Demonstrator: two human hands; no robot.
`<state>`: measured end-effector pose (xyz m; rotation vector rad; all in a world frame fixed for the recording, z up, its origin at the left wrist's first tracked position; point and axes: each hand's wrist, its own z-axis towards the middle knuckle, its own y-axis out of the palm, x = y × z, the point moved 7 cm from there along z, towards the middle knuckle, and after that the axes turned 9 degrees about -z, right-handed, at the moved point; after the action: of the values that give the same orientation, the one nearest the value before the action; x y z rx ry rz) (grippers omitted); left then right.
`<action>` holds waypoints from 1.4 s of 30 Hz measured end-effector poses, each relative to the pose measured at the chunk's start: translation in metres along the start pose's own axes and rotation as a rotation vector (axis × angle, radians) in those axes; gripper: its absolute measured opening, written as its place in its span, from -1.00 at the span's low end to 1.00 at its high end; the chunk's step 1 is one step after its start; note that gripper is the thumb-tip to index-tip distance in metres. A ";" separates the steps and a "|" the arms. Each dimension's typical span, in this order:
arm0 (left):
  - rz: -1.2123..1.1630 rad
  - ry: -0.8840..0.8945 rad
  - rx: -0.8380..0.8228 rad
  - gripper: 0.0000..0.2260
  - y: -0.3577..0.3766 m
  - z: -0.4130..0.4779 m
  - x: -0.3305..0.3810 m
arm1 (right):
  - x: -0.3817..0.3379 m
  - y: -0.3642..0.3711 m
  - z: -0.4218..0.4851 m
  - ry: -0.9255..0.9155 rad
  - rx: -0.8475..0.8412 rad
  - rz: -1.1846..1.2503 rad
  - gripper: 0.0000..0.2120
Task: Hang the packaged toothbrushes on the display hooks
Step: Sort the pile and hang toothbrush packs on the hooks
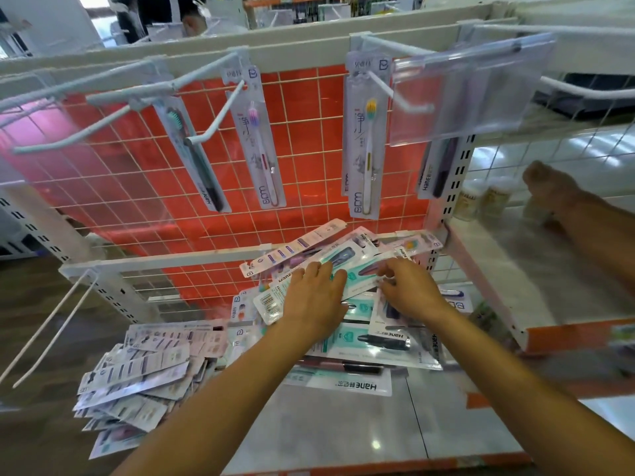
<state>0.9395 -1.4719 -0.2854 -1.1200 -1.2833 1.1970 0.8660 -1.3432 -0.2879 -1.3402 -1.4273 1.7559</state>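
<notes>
My left hand (314, 297) grips a fanned bundle of packaged toothbrushes (295, 259) just above the lower shelf, fingers on top and thumb hidden beneath. My right hand (409, 290) is beside it, its curled fingertips pinching a teal-backed pack (357, 278) in that fan. More packs (364, 341) lie loose under both hands. Above, white display hooks (214, 120) stick out from the orange wire grid. Single packs hang on them: a pink brush (256, 139), a yellow brush (366, 139) and a dark brush (192, 156).
A heap of packs (137, 376) lies at the shelf's left. A clear price-tag holder (464, 94) hangs off a hook at upper right. A bare hook (51, 334) juts out low left. Another person's arm (570, 211) reaches over the adjoining right shelf, near small bottles (481, 197).
</notes>
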 end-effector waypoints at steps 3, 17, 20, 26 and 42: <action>-0.037 -0.021 0.012 -0.56 0.003 0.002 -0.002 | 0.005 -0.001 -0.003 0.013 -0.023 0.047 -0.77; -0.127 0.000 0.089 -0.59 -0.003 -0.002 -0.006 | 0.023 -0.008 -0.012 0.064 -0.009 0.201 -0.63; -0.144 0.000 0.133 -0.58 -0.013 -0.003 -0.010 | 0.021 -0.011 -0.013 0.040 0.015 0.223 -0.60; -0.298 -0.036 0.254 -0.59 -0.027 -0.011 -0.024 | 0.008 -0.016 -0.019 -0.063 0.032 0.207 -0.56; -0.731 -0.019 0.282 -0.60 -0.033 -0.024 -0.047 | -0.024 -0.065 -0.036 -0.232 0.263 0.456 -0.76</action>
<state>0.9660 -1.5198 -0.2561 -0.3682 -1.3200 0.7920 0.8951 -1.3273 -0.2174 -1.4302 -0.9978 2.3655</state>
